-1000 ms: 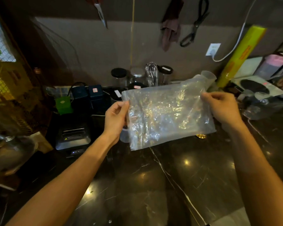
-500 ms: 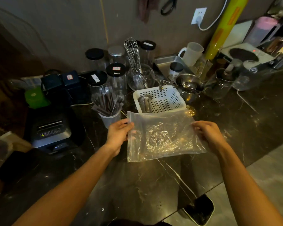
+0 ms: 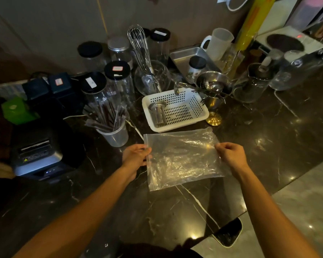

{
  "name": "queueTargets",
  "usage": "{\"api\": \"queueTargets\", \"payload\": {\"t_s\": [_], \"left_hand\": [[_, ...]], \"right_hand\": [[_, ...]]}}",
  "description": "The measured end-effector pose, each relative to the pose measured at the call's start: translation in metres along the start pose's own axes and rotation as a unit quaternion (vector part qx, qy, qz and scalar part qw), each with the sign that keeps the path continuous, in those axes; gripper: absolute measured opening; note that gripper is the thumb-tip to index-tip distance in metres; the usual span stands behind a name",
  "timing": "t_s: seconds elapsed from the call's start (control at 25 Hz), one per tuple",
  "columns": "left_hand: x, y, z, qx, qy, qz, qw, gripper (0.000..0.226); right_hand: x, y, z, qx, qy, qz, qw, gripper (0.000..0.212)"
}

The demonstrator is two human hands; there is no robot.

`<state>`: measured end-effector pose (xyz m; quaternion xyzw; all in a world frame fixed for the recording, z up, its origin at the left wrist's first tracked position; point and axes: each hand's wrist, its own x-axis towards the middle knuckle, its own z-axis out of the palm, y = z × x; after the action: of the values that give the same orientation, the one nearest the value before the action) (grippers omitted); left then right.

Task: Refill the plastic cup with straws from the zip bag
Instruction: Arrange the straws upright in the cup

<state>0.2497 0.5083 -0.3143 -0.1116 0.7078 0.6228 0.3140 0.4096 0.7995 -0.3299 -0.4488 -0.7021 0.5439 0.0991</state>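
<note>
A clear zip bag (image 3: 183, 159) is stretched flat just above the dark marble counter, and no straws show inside it. My left hand (image 3: 136, 156) pinches its left edge and my right hand (image 3: 229, 155) pinches its right edge. To the upper left of my left hand stands a clear plastic cup (image 3: 116, 135) holding a bunch of dark wrapped straws (image 3: 106, 116) that fan out above its rim.
A white perforated basket (image 3: 199, 118) with a metal strainer cup sits just behind the bag. Jars, a whisk in a glass bowl (image 3: 152, 79), steel bowls and a brass stand crowd the back. A receipt printer (image 3: 37, 151) stands at the left. The counter edge runs at the lower right.
The bag has come down from chest height to just above the counter, with both hands still on its edges. The view has tilted down, so the cup and basket now show.
</note>
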Motion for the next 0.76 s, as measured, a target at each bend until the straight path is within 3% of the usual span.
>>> {"api": "queueTargets", "payload": {"t_s": [0.4, 0.76], "left_hand": [[0.03, -0.007, 0.028, 0.047, -0.004, -0.041, 0.998, 0.011], [0.038, -0.012, 0.021, 0.086, -0.024, -0.024, 0.996, 0.024]], "right_hand": [[0.036, 0.018, -0.006, -0.107, 0.023, 0.006, 0.994, 0.027], [0.04, 0.012, 0.004, -0.244, 0.028, -0.025, 0.969, 0.025]]}}
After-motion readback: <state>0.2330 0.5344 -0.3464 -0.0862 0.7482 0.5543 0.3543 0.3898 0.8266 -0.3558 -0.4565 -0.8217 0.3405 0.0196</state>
